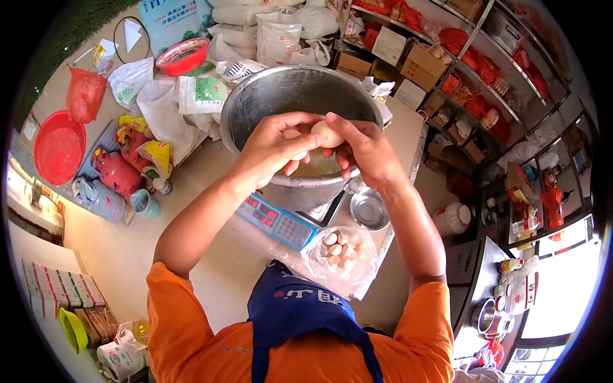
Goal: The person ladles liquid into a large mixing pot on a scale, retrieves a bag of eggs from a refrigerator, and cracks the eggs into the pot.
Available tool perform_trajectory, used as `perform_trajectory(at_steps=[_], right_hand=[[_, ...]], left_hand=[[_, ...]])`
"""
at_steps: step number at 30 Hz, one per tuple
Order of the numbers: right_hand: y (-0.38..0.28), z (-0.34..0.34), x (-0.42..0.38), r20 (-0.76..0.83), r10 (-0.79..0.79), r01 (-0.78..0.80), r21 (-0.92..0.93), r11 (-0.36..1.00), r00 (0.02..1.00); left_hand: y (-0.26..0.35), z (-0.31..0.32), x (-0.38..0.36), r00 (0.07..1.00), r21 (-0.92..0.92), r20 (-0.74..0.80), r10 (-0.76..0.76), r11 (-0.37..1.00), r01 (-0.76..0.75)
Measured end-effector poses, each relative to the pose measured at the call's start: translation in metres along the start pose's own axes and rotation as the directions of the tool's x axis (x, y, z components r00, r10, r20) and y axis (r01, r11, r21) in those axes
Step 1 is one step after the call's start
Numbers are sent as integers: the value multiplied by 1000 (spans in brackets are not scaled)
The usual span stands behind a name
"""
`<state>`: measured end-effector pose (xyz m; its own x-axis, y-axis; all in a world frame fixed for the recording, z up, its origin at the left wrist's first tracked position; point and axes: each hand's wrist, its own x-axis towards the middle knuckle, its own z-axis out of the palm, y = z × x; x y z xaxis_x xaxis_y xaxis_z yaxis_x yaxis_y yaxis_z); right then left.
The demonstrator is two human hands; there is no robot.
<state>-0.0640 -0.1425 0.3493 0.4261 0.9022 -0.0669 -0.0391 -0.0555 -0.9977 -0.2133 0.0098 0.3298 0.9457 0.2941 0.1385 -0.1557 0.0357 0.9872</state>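
Observation:
Over a large metal pot (233, 105), both of my hands meet near its front rim. My left hand (271, 145) is closed, with a pale egg (295, 135) partly hidden in its fingers. My right hand (370, 152) pinches a light brown egg (326, 135), which the left thumb also touches. Pale liquid shows at the bottom of the pot. The pot stands on a blue digital scale (281, 223) with red lit numbers. Nearer my body, a clear plastic bag (357, 277) holds several eggs.
A small metal bowl (369, 209) stands right of the scale. Behind the pot are stacked white sacks (278, 38) and a red basin (183, 56). Gas cylinders (118, 172) stand at the left. Shelves with boxes (421, 67) and red bags line the right side.

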Motion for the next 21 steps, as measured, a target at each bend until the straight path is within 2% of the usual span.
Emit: perform_trajectory(at_steps=[4, 7, 10, 11, 15, 17, 19, 21], right_hand=[[4, 2, 2, 19, -48, 50, -136, 989, 999], [8, 3, -1, 5, -140, 140, -126, 982, 990], [21, 2, 2, -24, -500, 470, -307, 828, 866], [20, 1, 2, -33, -488, 452, -327, 830, 872], [11, 2, -5, 13, -597, 528, -483, 699, 802], [10, 7, -8, 14, -621, 542, -503, 673, 784], [12, 11, -8, -4, -669, 558, -549, 623, 743], [14, 14, -6, -19, -704, 567, -578, 587, 710]], left_hand=[[4, -3, 1, 1000, 93, 1, 13, 996, -13], [6, -3, 3, 1000, 122, -30, -6, 992, 9], [4, -3, 5, 996, 152, -88, -1, 988, 15], [-1, -6, 7, 996, 159, -85, 16, 987, -3], [11, -3, 5, 998, 243, -54, 18, 970, -5], [-7, -4, 14, 949, 430, -10, 314, 859, -279], [-13, -2, 18, 892, 524, 14, 452, 756, -391], [-9, 2, 17, 889, 550, -23, 457, 749, -370]])
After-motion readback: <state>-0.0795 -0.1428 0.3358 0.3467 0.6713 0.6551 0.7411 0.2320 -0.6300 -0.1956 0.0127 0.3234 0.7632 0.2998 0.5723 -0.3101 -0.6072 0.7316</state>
